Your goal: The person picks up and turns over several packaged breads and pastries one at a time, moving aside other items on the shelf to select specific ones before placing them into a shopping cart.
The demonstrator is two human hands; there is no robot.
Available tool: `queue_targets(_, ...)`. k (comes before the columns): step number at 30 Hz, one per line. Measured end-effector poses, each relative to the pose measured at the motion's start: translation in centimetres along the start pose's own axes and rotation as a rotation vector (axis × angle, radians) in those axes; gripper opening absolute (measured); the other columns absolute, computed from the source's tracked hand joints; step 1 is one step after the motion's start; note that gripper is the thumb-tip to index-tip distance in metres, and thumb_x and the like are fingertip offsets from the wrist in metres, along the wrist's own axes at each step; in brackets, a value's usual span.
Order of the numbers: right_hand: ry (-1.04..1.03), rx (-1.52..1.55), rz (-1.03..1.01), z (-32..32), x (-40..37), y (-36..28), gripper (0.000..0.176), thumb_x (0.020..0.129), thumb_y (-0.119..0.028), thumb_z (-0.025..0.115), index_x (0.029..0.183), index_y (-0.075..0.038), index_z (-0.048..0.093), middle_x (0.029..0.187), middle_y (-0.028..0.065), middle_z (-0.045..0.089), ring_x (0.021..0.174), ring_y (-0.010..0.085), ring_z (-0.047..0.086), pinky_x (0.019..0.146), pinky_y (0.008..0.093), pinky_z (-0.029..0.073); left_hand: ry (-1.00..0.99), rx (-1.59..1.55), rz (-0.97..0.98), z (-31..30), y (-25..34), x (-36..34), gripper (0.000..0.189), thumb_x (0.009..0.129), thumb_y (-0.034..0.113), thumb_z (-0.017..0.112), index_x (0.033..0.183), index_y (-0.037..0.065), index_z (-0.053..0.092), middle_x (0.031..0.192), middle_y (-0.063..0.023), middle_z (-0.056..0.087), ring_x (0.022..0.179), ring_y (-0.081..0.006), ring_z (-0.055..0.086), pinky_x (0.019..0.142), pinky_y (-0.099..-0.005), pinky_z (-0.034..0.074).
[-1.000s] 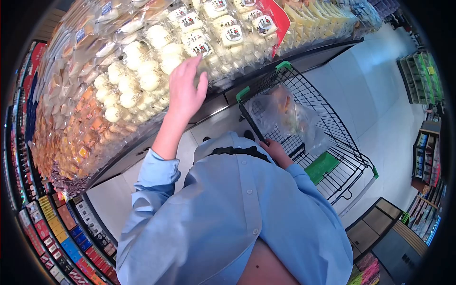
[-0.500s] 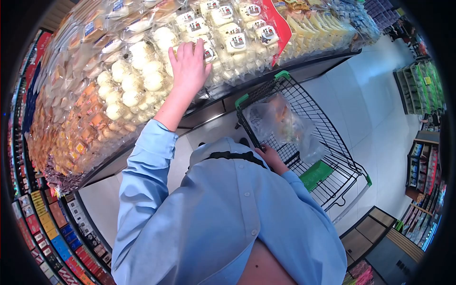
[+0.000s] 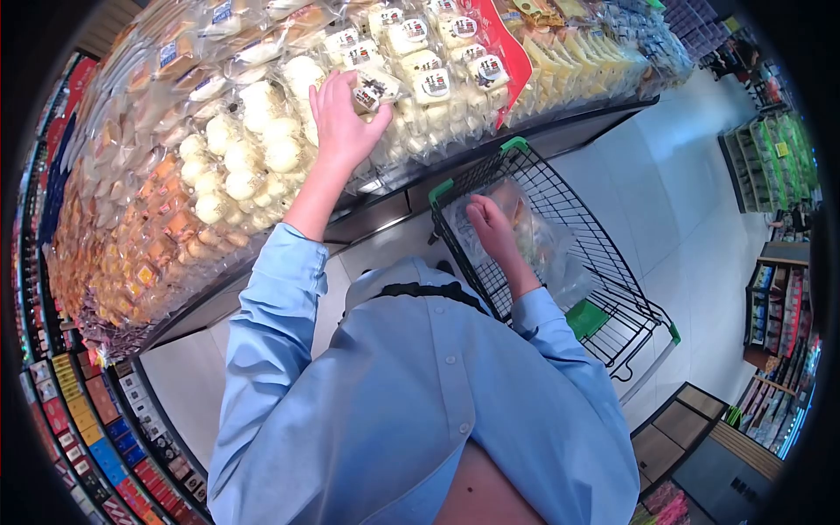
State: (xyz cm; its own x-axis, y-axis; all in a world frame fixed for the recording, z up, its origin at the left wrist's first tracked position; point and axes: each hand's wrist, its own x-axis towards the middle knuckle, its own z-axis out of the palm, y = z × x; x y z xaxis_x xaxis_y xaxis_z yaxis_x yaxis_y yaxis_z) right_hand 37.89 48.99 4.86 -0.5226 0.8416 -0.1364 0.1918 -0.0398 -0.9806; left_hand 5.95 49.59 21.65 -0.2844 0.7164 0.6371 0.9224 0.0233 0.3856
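Note:
My left hand (image 3: 343, 127) reaches over the bakery display, its thumb and fingers curved around a clear-wrapped white cake with dark print (image 3: 376, 91). The package sits tilted between the fingertips and the thumb. Rows of similar wrapped cakes with round labels (image 3: 435, 84) lie beside it, and wrapped round white buns (image 3: 245, 153) are to the left of the wrist. My right hand (image 3: 497, 229) is raised over the shopping cart (image 3: 604, 262), with nothing visible in it and its fingers loosely extended. Behind it, a clear plastic bag with items inside (image 3: 560, 254) lies in the cart.
A red divider (image 3: 516, 61) separates the cakes from yellowish wrapped wedges (image 3: 569, 61). The dark display edge (image 3: 569, 131) runs between me and the goods. Shelves of colourful boxes (image 3: 114, 446) stand at lower left, and green-trimmed crates (image 3: 770, 162) at far right.
My right hand has let go of the cart's rim and risen over the basket. Under my left hand the wrapped cake has tilted up, and the thumb has spread to its near side.

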Motion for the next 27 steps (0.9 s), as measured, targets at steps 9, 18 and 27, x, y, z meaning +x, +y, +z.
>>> queue_targets(9, -0.26, 0.561, -0.058, 2.4, -0.8, -10.6, 0.05, 0.105, -0.03, 0.054, 0.145, -0.001, 0.042, 0.13, 0.0104, 0.06, 0.114, 0.0174, 0.06, 0.095, 0.0341, 0.051, -0.329, -0.396, 0.202, -5.6, 5.2, -3.5, 0.073, 0.073, 0.018, 0.079, 0.138, 0.008, 0.049, 0.137, -0.02, 0.055, 0.131, -0.0388, 0.05, 0.11, -0.0455, 0.041)
queue_targets(18, -0.183, 0.678, 0.15, 5.0, -5.1, -16.2, 0.036, 0.108, -0.021, 0.046, 0.138, -0.001, 0.049, 0.124, 0.0108, 0.064, 0.106, 0.0152, 0.066, 0.083, 0.0304, 0.058, -0.405, -0.555, -0.039, -8.5, 9.2, -11.5, 0.09, 0.073, 0.023, 0.087, 0.15, 0.004, 0.043, 0.149, -0.0208, 0.042, 0.14, -0.038, 0.04, 0.113, -0.0501, 0.037)
queue_targets(27, -0.179, 0.831, 0.068, 6.1, -5.7, -16.3, 0.049, 0.112, -0.037, 0.032, 0.137, 0.001, 0.05, 0.123, 0.0116, 0.064, 0.107, 0.0173, 0.066, 0.088, 0.0299, 0.056, -0.622, -1.343, -0.804, -8.1, 7.4, -15.0, 0.04, 0.102, 0.026, 0.062, 0.13, -0.003, 0.058, 0.112, -0.0059, 0.068, 0.093, -0.011, 0.063, 0.078, -0.0287, 0.055)
